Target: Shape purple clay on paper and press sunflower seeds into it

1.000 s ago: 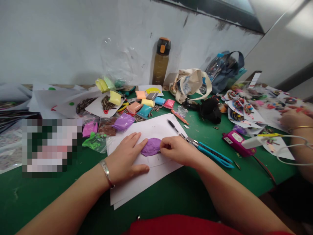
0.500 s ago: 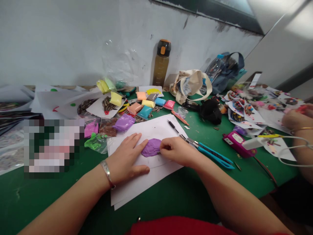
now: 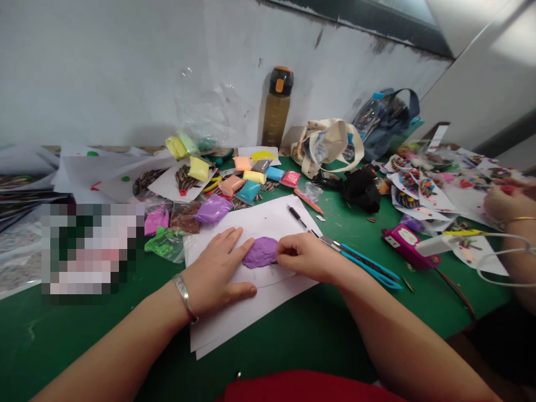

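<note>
A flat patch of purple clay lies on a white sheet of paper on the green table. My left hand rests flat and open on the paper, fingertips touching the clay's left edge; a silver bracelet is on its wrist. My right hand is closed in a pinch at the clay's right edge, gripping a thin dark tool whose tip just shows.
Colourful clay packets, sunflower seeds, a black pen and a teal utility knife lie around the paper. A brown bottle and bags stand by the wall. Another person's hand works at the right.
My hands stay almost still on the clay. The other person's hand at the right has shifted slightly.
</note>
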